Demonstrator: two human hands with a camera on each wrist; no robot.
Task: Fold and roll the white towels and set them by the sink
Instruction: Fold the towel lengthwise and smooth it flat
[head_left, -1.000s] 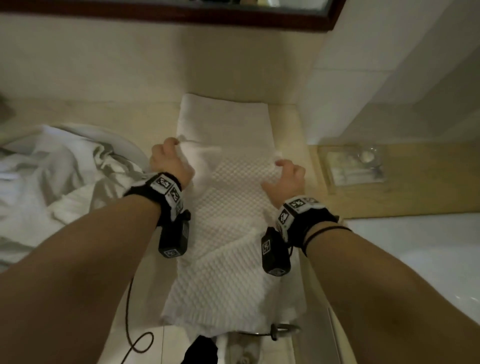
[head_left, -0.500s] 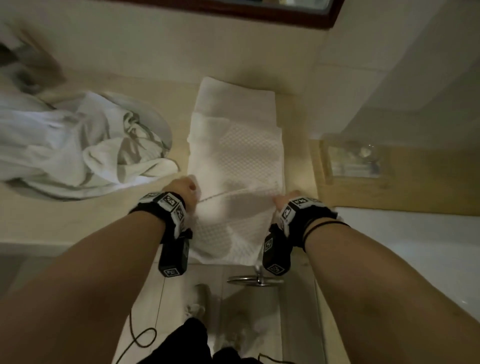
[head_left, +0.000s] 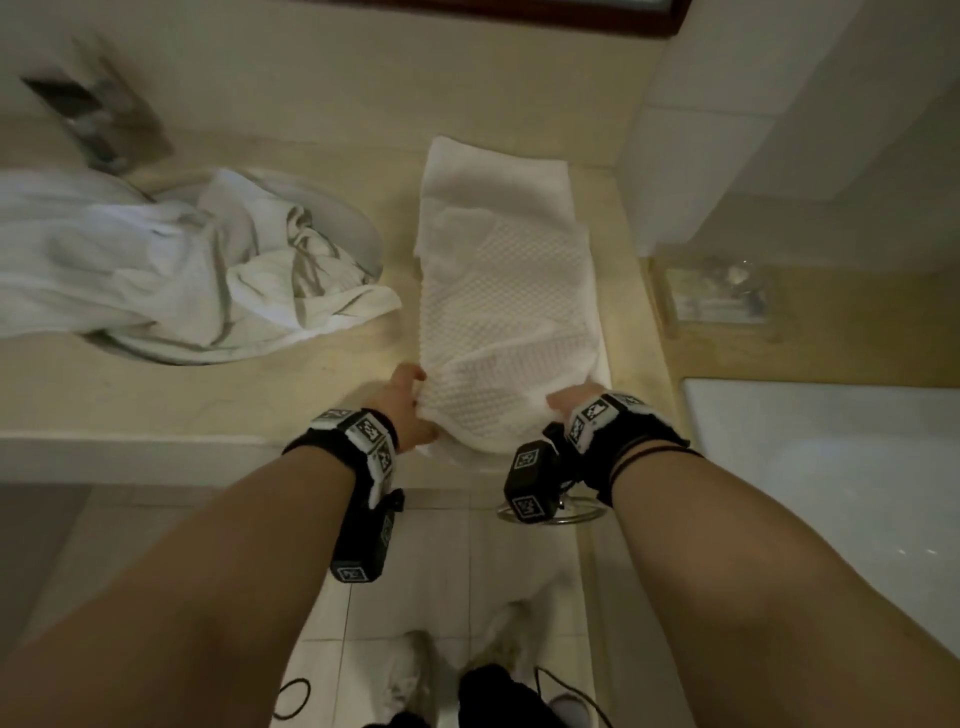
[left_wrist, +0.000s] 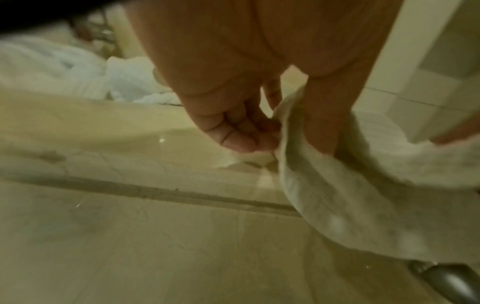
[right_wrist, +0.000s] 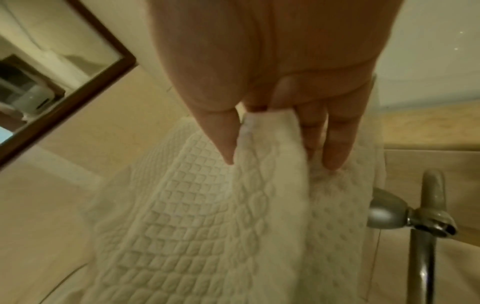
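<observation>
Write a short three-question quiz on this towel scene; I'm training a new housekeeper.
1. True or false: both hands grip the waffle towel.
2. Which end do the left hand and right hand hold: A near, B far?
3. What lies left of it on the counter?

Key: 1 true. 2 A. 3 a crumpled white towel heap.

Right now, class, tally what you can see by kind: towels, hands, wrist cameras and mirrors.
Towels: 2, the waffle towel and the crumpled towel
Hands: 2, left hand, right hand
Wrist cameras: 2
Mirrors: 1, the mirror
Total: 7
</observation>
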